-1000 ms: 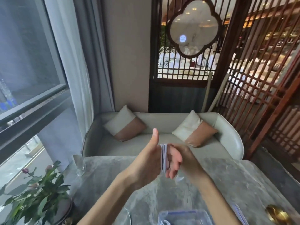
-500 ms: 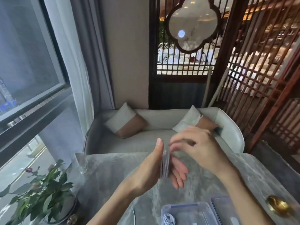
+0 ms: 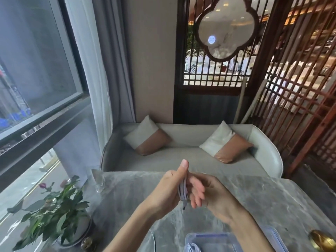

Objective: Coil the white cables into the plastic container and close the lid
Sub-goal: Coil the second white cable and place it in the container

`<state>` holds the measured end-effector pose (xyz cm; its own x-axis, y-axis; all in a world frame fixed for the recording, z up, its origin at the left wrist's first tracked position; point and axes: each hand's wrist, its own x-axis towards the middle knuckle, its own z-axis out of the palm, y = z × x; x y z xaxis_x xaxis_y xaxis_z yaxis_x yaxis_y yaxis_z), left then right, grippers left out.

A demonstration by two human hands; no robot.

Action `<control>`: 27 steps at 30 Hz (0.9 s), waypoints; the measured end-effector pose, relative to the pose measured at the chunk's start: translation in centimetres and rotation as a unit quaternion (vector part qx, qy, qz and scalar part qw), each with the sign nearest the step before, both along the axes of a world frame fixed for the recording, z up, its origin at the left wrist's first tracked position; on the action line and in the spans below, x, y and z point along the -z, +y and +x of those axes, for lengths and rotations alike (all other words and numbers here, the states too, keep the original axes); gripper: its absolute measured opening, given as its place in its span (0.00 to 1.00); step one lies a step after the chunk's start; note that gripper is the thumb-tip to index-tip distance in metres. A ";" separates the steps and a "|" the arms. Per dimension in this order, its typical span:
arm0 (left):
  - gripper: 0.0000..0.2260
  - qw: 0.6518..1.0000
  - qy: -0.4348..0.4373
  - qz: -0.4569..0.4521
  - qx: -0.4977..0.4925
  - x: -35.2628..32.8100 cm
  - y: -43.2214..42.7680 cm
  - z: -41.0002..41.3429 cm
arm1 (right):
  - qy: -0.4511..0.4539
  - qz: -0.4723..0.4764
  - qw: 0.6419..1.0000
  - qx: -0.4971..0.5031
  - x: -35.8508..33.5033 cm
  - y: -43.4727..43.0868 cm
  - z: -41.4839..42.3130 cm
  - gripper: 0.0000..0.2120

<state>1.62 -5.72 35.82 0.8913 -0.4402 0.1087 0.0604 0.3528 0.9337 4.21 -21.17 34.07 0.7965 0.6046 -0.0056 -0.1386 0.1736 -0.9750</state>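
Above the clear blue-rimmed plastic container point(image 3: 209, 234), the left hand point(image 3: 165, 192) holds the thin white cable point(image 3: 182, 190) in neat loops; the right hand point(image 3: 214, 190) sits beside it, grip unclear. I'd tuck the dangling plug end point(image 3: 184, 208) in before lowering the coil.

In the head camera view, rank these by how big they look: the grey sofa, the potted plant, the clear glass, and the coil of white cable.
1. pale grey curved sofa
2. green leafy potted plant
3. clear drinking glass and coil of white cable look about alike; the coil is nearer the camera, so unranked.
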 end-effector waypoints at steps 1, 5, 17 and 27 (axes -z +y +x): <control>0.32 1.000 0.002 -0.005 -0.011 0.1 -0.1 0.1 | 0.002 0.007 1.000 0.008 0.1 0.1 -0.1 0.16; 0.29 0.995 0.014 -0.004 -0.096 0.5 -0.3 1.2 | 0.046 0.017 0.998 0.050 0.9 0.3 -0.9 0.12; 0.23 0.942 -0.153 0.171 -0.245 2.7 -0.5 2.0 | 0.254 0.149 0.956 0.008 1.5 -1.0 -1.6 0.21; 0.32 0.955 -0.137 0.090 -0.249 2.4 -1.2 3.0 | 0.129 0.058 0.988 0.064 1.1 -0.2 -0.6 0.20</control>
